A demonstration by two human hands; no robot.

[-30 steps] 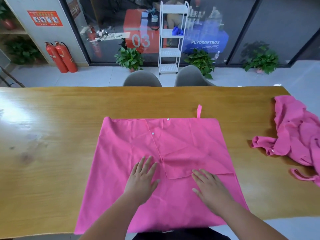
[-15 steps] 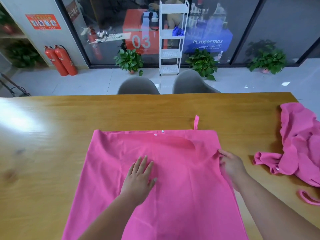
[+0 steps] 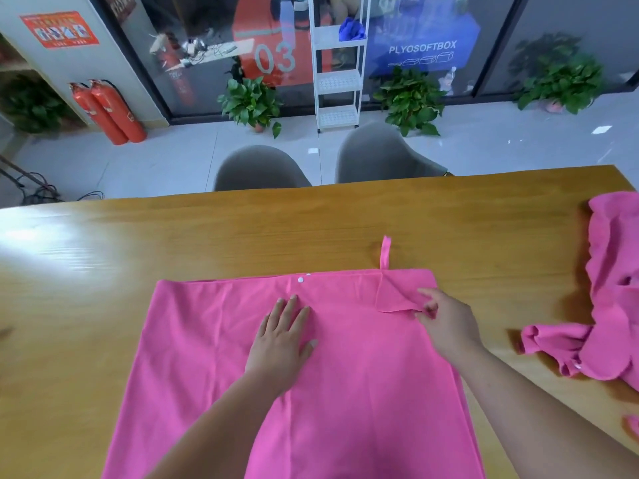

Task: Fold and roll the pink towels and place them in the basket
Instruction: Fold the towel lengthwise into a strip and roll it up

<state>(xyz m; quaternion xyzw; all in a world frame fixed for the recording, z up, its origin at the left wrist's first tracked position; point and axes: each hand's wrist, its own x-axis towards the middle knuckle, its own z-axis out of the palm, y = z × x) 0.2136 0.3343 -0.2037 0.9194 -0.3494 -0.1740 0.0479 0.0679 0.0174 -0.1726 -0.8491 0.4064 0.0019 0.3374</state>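
Table (image 3: 103, 271): wooden, and it runs the full width of the view; its left part carries only a bright glare.
Spread towel (image 3: 207, 357): lies flat in the middle of the table. Its long axis runs from the person toward the far edge, and the near end passes out of view below.
Left hand (image 3: 281, 344): fingers are straight and slightly spread, palm down on the middle of the towel. It presses the cloth and grips nothing.
Snap (image 3: 300, 280): a white stud at the far hem, just beyond the left fingertips.
Hanging loop (image 3: 385, 252): sticks out past the far hem onto bare wood.
Turned-over corner (image 3: 394, 295): the far right corner lies doubled back on the towel, between the loop and the right hand.
Right hand (image 3: 449, 326): fingers curled at the flap's edge. It seems to pinch that edge between thumb and fingertips, though the contact is partly hidden.
Key relation: the flap lies just left of the right hand, which is much the nearer hand; the left hand anchors the middle.
Crumpled heap (image 3: 612, 299): more pink towelling well to the right, apart from the spread towel and not obstructing it.
Chairs (image 3: 259, 167): two grey chairs behind the far edge.
Basket: not in view.
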